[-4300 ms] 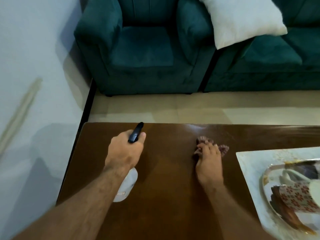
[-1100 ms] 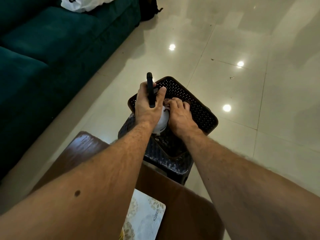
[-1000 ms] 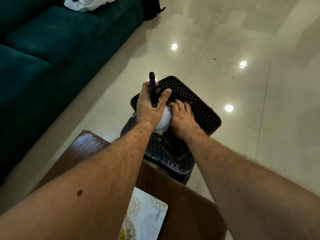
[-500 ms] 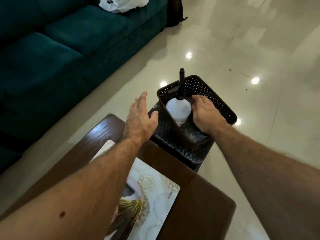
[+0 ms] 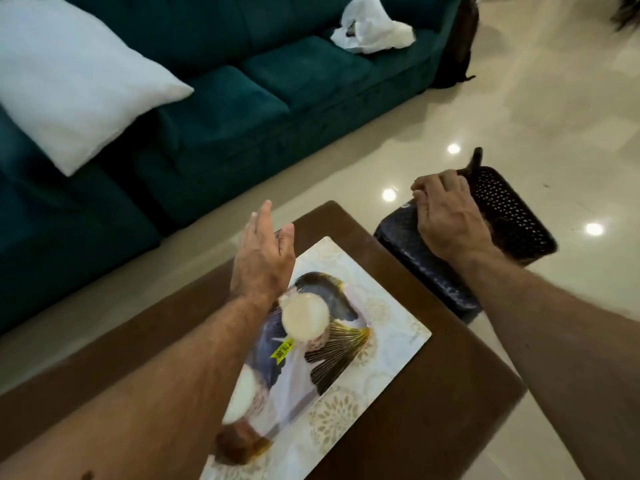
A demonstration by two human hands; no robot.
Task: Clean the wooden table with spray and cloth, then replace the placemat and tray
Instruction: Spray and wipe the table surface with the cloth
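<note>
On the brown wooden table (image 5: 450,393) lies a white placemat (image 5: 388,344) with a gold flower pattern. A feather-patterned tray (image 5: 332,355) sits on it, carrying a white cup (image 5: 304,320) and other crockery partly hidden by my left forearm. My left hand (image 5: 263,251) hovers open above the table's far corner, holding nothing. My right hand (image 5: 446,216) is over the near rim of a dark perforated basket (image 5: 512,216) on the floor beside the table, fingers curled downward. The spray bottle's black nozzle (image 5: 476,161) sticks up behind that hand. No cloth shows.
A teal sofa (image 5: 263,98) runs along the far side, with a white pillow (image 5: 76,84) and a crumpled white bag (image 5: 374,29) on it. Glossy cream floor tiles (image 5: 554,98) surround the table and basket. A dark bag (image 5: 457,46) leans at the sofa's end.
The spray bottle went from my left hand into the basket. My left hand has pulled back over the table, open. The view has swung left, bringing the placemat and tray into sight.
</note>
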